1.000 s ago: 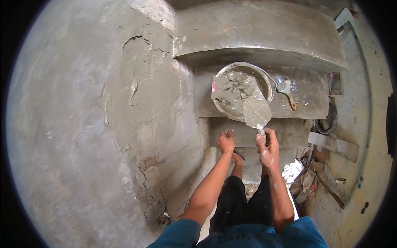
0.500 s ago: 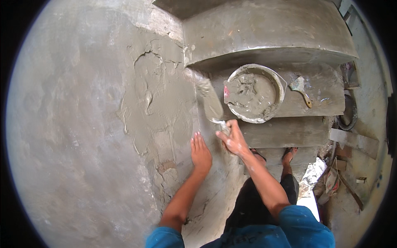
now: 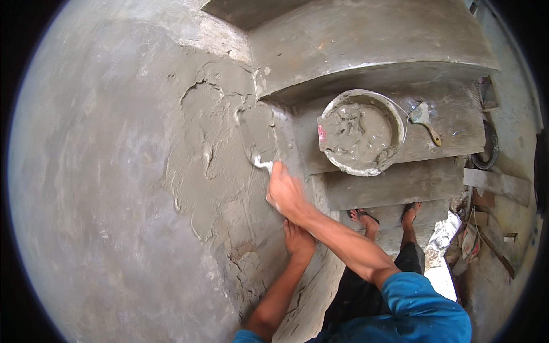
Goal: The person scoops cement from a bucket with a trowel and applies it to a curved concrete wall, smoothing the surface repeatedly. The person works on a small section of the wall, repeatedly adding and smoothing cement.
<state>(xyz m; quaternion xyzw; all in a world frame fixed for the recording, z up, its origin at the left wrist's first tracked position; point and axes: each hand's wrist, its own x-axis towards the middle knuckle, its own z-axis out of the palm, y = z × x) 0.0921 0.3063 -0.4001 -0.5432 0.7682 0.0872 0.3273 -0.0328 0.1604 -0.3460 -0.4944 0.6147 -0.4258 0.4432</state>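
My right hand (image 3: 287, 191) grips the handle of a trowel (image 3: 257, 134), whose mortar-coated blade lies against the wet grey mortar patch (image 3: 194, 137) on the wall, near its right edge. The blade blends with the mortar, so its outline is hard to make out; the pale metal neck shows clearly. Below the right wrist, my left hand (image 3: 299, 241) rests against the surface with its fingers stretched out and nothing held. My right forearm crosses just above it and partly covers the fingertips. To the right stands a bucket (image 3: 327, 155) with wet mortar (image 3: 374, 128) inside.
The bucket stands on a concrete step (image 3: 457, 117), beside a brush (image 3: 426, 123) with a wooden handle. A lower step (image 3: 394, 183) lies nearer my sandalled feet (image 3: 363, 217). At far right are a dark hose loop (image 3: 489, 151), a board (image 3: 497, 186) and assorted debris.
My right hand has swung the trowel left from beside the bucket onto the mortar patch. My left hand has shifted lower and right, under the right forearm. The view has moved slightly.
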